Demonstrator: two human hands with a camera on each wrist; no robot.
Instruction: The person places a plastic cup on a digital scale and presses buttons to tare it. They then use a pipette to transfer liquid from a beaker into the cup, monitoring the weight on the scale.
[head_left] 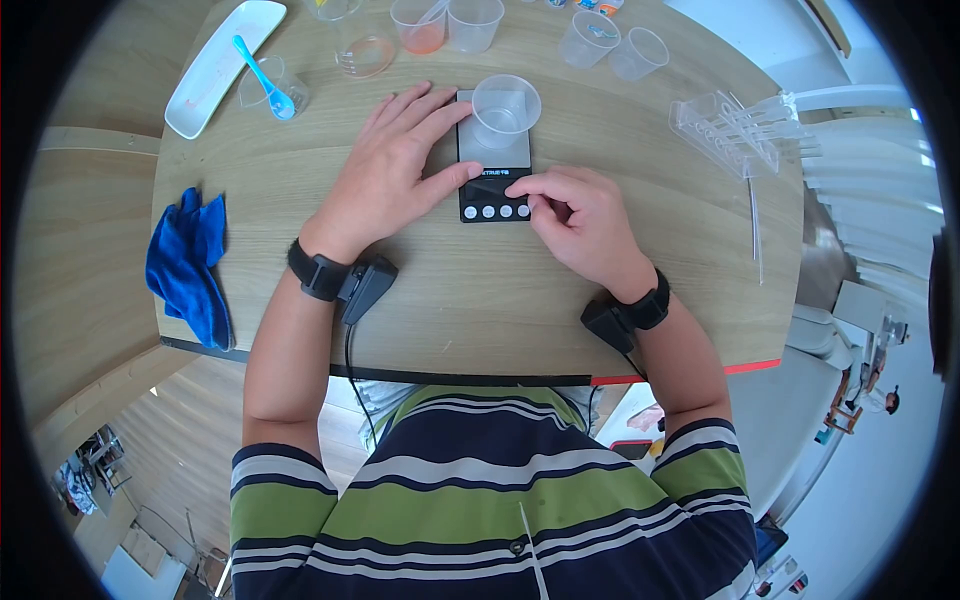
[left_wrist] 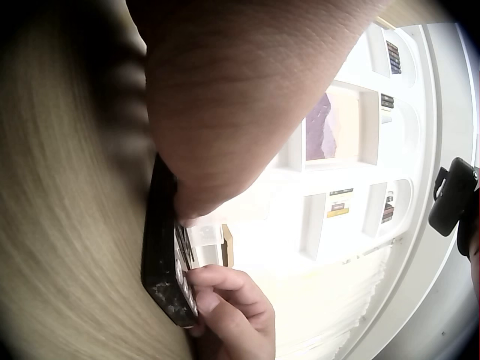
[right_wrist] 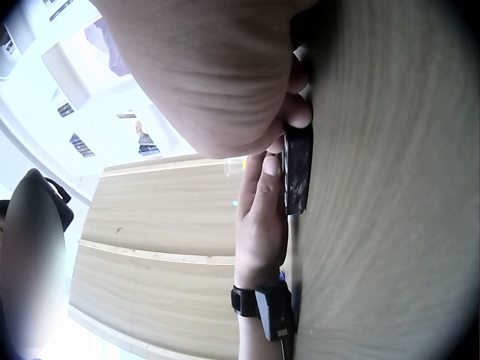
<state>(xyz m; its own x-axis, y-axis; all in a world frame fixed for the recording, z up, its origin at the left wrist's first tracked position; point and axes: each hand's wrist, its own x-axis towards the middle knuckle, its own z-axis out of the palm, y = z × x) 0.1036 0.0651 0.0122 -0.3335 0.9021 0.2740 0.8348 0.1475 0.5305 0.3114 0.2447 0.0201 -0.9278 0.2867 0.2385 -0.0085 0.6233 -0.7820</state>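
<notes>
A black digital scale [head_left: 482,190] with a grey plate lies on the table, and a clear plastic cup [head_left: 506,110] stands on that plate. Spread flat along the scale's left side is my left hand [head_left: 395,165], its thumb touching the edge near the display. My right hand [head_left: 585,220] is at the scale's front right, index finger over the display area and the other fingers bent. In the left wrist view the right hand's fingertips [left_wrist: 206,300] meet the side of the scale [left_wrist: 166,247] with the buttons. The right wrist view shows the left hand [right_wrist: 262,202] beside the scale [right_wrist: 298,169].
A white tray [head_left: 205,75] and a beaker with a blue spoon [head_left: 262,78] stand at the back left, above a blue cloth [head_left: 190,265]. Several plastic cups [head_left: 475,25] line the back. A clear rack [head_left: 725,130] with tubes is on the right.
</notes>
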